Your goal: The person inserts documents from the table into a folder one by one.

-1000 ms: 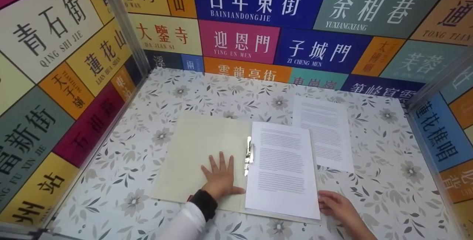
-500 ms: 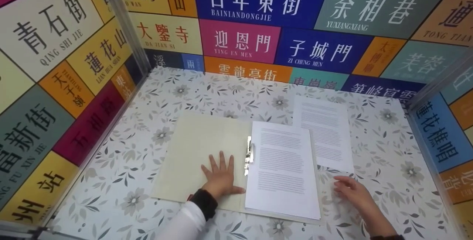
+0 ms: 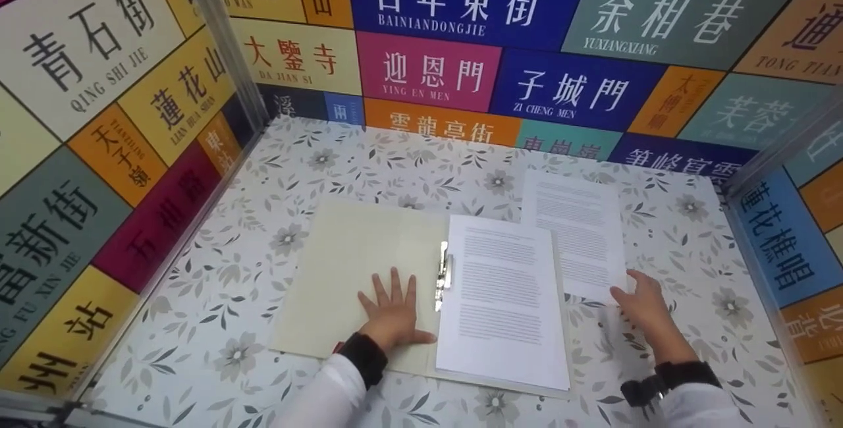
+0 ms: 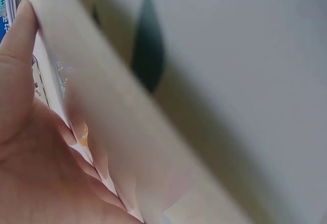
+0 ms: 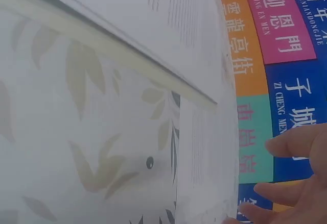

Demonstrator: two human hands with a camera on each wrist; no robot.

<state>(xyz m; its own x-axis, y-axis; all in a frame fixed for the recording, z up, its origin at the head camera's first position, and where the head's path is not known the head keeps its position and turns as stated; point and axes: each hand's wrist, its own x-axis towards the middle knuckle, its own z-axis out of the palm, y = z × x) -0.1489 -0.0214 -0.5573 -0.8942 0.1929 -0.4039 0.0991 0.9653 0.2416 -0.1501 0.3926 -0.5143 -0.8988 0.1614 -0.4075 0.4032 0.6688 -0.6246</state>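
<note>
In the head view, a cream file folder [image 3: 349, 270] lies spread on the table. A metal clip [image 3: 444, 276] runs along its fold, and a stack of printed sheets [image 3: 504, 355] lies on its right side. My left hand [image 3: 394, 319] rests palm down on the left cover, fingers spread. In the left wrist view, the left hand [image 4: 46, 168] lies against the folder cover [image 4: 133, 122]. My right hand [image 3: 644, 306] is at the lower right corner of a loose printed sheet [image 3: 583, 270]. The right wrist view shows the right hand [image 5: 291, 188] with thumb and fingers apart.
The loose sheet lies partly behind the folder's right edge. The table [image 3: 263, 322] has a leaf-and-flower covering. Panels with coloured street-name signs [image 3: 428, 76] stand at the back and both sides, joined by clear corner strips [image 3: 240, 53].
My right hand has left the folder's lower right edge and moved up and right to the loose sheet's corner. The left hand and the folder have stayed in place.
</note>
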